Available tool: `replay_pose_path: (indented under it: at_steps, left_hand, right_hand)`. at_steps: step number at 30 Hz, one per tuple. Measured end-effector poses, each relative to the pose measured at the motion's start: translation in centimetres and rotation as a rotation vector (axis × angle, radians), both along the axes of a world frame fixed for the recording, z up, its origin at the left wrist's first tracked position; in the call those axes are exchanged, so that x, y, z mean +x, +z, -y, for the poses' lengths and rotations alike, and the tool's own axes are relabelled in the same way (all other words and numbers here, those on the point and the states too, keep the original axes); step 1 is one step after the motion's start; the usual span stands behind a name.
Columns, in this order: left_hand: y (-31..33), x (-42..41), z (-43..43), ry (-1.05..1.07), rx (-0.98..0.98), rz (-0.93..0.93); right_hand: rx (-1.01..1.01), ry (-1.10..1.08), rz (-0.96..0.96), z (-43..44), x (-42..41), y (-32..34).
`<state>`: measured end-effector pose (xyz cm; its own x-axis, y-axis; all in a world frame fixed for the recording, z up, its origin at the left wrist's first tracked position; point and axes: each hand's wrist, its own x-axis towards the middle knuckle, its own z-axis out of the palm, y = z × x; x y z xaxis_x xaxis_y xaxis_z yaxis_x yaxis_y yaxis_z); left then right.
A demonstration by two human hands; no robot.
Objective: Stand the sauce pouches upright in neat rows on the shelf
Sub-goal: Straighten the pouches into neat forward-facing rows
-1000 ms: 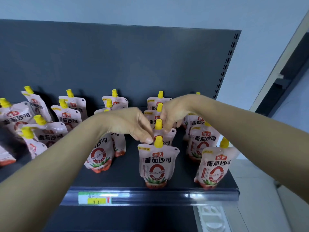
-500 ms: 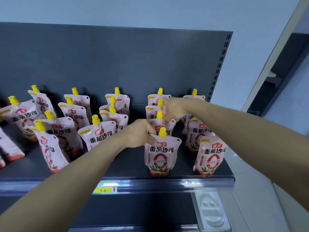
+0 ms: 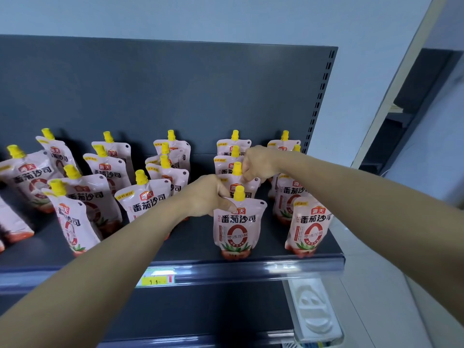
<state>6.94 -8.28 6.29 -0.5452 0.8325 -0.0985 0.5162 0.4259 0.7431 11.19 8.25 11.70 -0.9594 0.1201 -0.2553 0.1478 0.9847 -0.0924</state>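
Observation:
Several pink sauce pouches with yellow caps stand on the dark shelf [image 3: 190,243]. My left hand [image 3: 208,194] pinches the top left corner of the front pouch [image 3: 237,227], which stands upright in the second row from the right. My right hand [image 3: 259,163] is closed on the top of the pouch behind it [image 3: 237,183], next to its cap. The rightmost row starts with an upright pouch [image 3: 310,227]. Further left, pouches lean at angles, such as a tilted one [image 3: 70,219] and another [image 3: 147,202] partly hidden by my left forearm.
The shelf's dark back panel [image 3: 163,91] rises behind the rows. A yellow price tag [image 3: 154,281] sits in the front rail. A white moulded part [image 3: 313,312] lies below the shelf's right end. A pale wall and a dark opening lie to the right.
My left hand has slid from the front pouch's cap down to its top left corner. The right hand stays on the pouch behind. The view has shifted left, showing more leaning pouches.

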Motion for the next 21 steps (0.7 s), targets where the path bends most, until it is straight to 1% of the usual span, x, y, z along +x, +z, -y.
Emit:
replay_pose_path:
  at_steps: [4, 10, 13, 15, 19, 21]
  left_hand:
    - [-0.1, 0.2, 0.0, 0.02, 0.006, 0.027]
    - [0.3, 0.6, 0.0, 0.0, -0.026, 0.072]
    - [0.5, 0.7, 0.0, 0.009, -0.028, 0.095]
    - [0.6, 0.9, 0.0, 0.001, -0.031, 0.102]
    - [1.5, 1.0, 0.6, -0.077, -0.073, 0.076]
    - [2.2, 0.6, 1.4, -0.096, -0.057, 0.057]
  right_hand:
    - [-0.043, -0.008, 0.035, -0.2, 0.2, 0.1]
    - [-0.137, -0.034, 0.023, -0.2, 0.7, 0.2]
    - [-0.101, -0.042, 0.021, -0.3, 0.8, 0.3]
    - [-0.114, -0.052, 0.038, -0.4, 0.8, 0.6]
    - [-0.125, -0.065, 0.107, -0.5, 1.1, 2.1]
    - [-0.124, -0.07, 0.086, -0.4, 1.0, 2.9]
